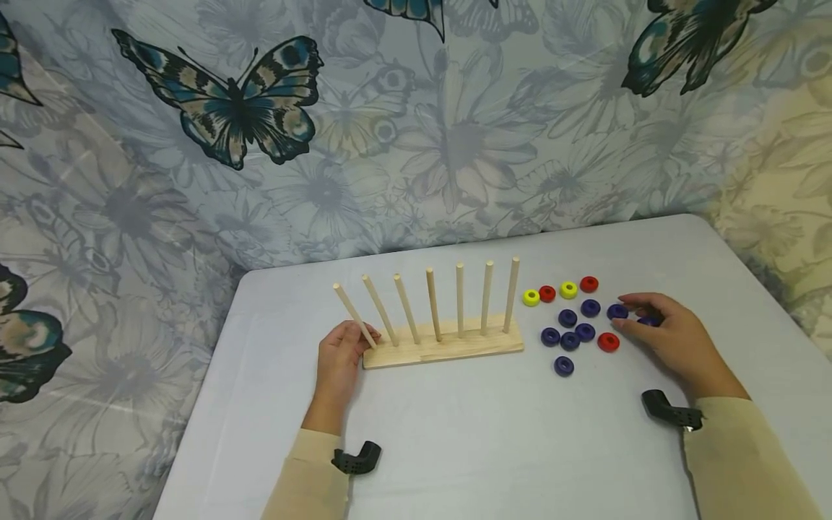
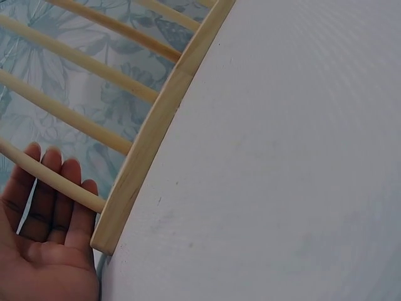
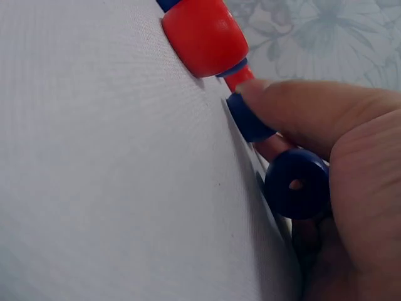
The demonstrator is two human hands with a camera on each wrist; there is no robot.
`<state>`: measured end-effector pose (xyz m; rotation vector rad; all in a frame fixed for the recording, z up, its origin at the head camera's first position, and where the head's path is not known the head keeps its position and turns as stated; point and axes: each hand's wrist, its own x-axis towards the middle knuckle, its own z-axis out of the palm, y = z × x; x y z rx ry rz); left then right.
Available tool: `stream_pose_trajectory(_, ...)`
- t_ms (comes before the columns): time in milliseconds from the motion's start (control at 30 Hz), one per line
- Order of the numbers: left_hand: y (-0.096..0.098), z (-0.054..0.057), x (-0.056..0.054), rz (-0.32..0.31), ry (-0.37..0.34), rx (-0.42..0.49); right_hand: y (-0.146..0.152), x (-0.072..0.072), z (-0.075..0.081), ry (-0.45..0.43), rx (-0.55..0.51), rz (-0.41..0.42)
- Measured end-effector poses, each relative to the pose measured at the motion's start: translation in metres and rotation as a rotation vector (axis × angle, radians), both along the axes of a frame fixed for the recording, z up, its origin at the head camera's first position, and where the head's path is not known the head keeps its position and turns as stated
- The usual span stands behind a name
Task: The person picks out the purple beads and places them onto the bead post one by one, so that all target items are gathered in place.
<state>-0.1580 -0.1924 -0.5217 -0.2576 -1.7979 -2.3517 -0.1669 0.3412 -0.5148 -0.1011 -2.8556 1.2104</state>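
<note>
A wooden peg rack, a flat base with several upright pegs, stands on the table. My left hand is at its left end. In the left wrist view the fingers extend behind the end peg, close to the base; the thumb is out of that view. My right hand is among the loose rings at the right. Its thumb and forefinger pinch a blue ring at the table surface. Another blue ring sits tilted within the hand, partly covered by it in the head view.
Several blue rings lie between the rack and my right hand. Red rings and yellow rings lie among and behind them. A white cloth covers the table. Patterned fabric hangs behind it.
</note>
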Motion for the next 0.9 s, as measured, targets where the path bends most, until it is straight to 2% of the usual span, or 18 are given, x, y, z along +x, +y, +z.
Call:
stream_pose_trajectory(267, 0.0005, 0.0036, -0.0024, 0.031, -0.057, -0.016, -0.0038, -0.0014, 0.0026, 0.023, 0.013, -0.003)
stream_pose_trajectory(500, -0.0007, 0.0034, -0.0013, 0.036, -0.071, -0.018, -0.0036, -0.0011, 0.0024, 0.013, 0.022, -0.001)
stream_pose_trajectory(700, -0.0006, 0.0024, 0.0005, 0.042, -0.094, -0.025, -0.0032, 0.002, 0.0029, 0.017, 0.033, -0.031)
stream_pose_trajectory(900, -0.0011, -0.0001, 0.0, 0.033, -0.087, -0.03, -0.003, 0.0031, 0.0012, 0.071, 0.058, -0.058)
